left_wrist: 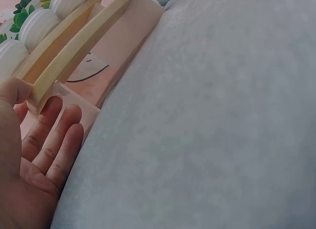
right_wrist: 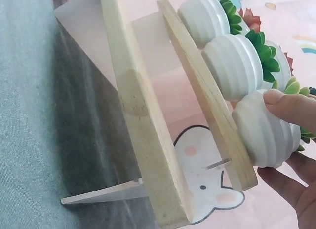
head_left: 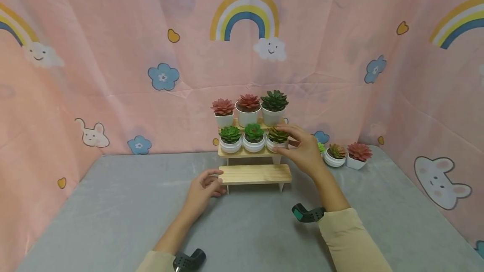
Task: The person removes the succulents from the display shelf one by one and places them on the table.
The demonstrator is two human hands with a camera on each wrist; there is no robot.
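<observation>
A three-step wooden stand [head_left: 255,174] stands on the grey table. Its top step carries two red succulents and a dark green succulent [head_left: 274,107] in white pots. On the middle step sit three green succulents in round ribbed pots. My right hand [head_left: 284,141] grips the rightmost ribbed pot [head_left: 277,137], thumb on top and fingers below, as the right wrist view shows for the hand [right_wrist: 276,140] and pot [right_wrist: 256,123]. My left hand [head_left: 216,183] rests at the left end of the bare bottom step. Its thumb touches the board while the fingers [left_wrist: 54,135] lie straight beside the clear side panel.
Right of the stand on the table [head_left: 113,205] stand a small succulent in a round pot [head_left: 335,155], a red succulent pot [head_left: 358,155] and a green one half hidden behind my right hand. Pink printed cloth [head_left: 113,53] walls the back and sides.
</observation>
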